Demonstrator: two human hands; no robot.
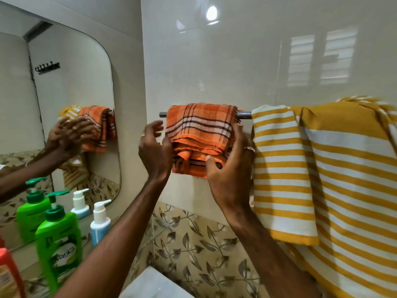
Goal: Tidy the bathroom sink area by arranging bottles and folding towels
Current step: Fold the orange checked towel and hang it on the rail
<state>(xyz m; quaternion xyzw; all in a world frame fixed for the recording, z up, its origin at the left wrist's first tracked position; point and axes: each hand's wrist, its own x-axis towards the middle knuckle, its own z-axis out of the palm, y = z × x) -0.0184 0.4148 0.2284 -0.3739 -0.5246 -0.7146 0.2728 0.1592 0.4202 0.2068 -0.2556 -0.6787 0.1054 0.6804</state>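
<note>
A folded orange checked towel (pixel 199 127) hangs over the metal towel rail (pixel 243 115) on the tiled wall. My left hand (pixel 154 153) is at the towel's left edge with its fingers spread, the thumb side touching the cloth. My right hand (pixel 229 168), a ring on one finger, grips the towel's lower right part, thumb across the front folds. A yellow and white striped towel (pixel 322 175) hangs on the same rail to the right. A green pump bottle (pixel 59 246) and a small white and blue pump bottle (pixel 100 224) stand on the ledge at lower left.
A mirror (pixel 71 87) on the left wall reflects the hands, towels and bottles. A red bottle (pixel 8 274) stands at the far lower left. The white sink rim (pixel 150 284) shows at the bottom centre. Leaf-patterned tiles (pixel 193 244) run below the rail.
</note>
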